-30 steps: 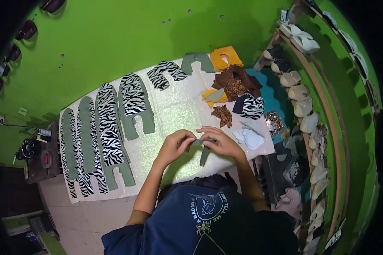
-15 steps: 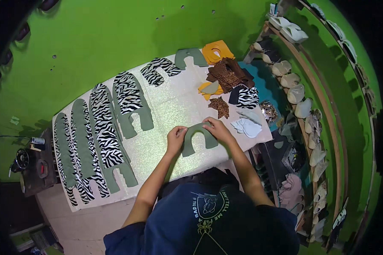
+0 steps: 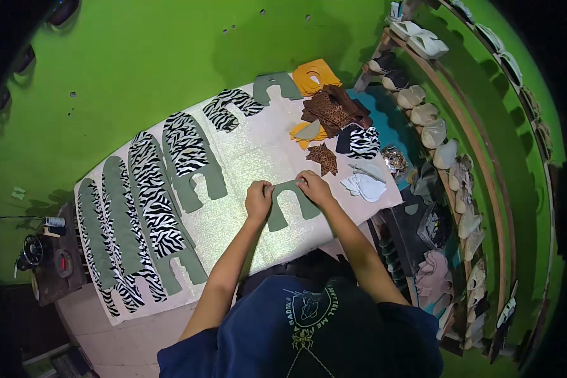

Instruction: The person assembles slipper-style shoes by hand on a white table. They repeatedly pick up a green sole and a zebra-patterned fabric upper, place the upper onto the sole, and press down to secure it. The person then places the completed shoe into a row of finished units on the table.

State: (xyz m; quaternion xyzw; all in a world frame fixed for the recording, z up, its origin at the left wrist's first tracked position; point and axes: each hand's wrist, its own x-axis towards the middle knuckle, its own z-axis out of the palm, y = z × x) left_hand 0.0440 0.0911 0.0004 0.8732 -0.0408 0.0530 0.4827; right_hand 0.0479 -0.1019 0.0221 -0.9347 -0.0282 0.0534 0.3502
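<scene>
A grey-green U-shaped cut piece (image 3: 288, 203) lies flat on the pale glittery sheet (image 3: 246, 157) that covers the table. My left hand (image 3: 258, 199) grips its left top corner and my right hand (image 3: 312, 186) grips its right top corner. Both forearms reach in from the lower edge. To the left lies a row of overlapping zebra-print and grey-green pieces (image 3: 145, 208) of the same kind.
A pile of brown, leopard-print, orange and zebra scraps (image 3: 334, 120) sits at the table's far right, with white cut pieces (image 3: 364, 186) beside my right hand. Shelves of shoe lasts (image 3: 447, 151) run along the right. A sewing machine (image 3: 34, 255) stands at the left.
My hands and the grey-green piece have moved away from me onto the sheet. The piece, bunched between my hands a second ago, now lies spread flat.
</scene>
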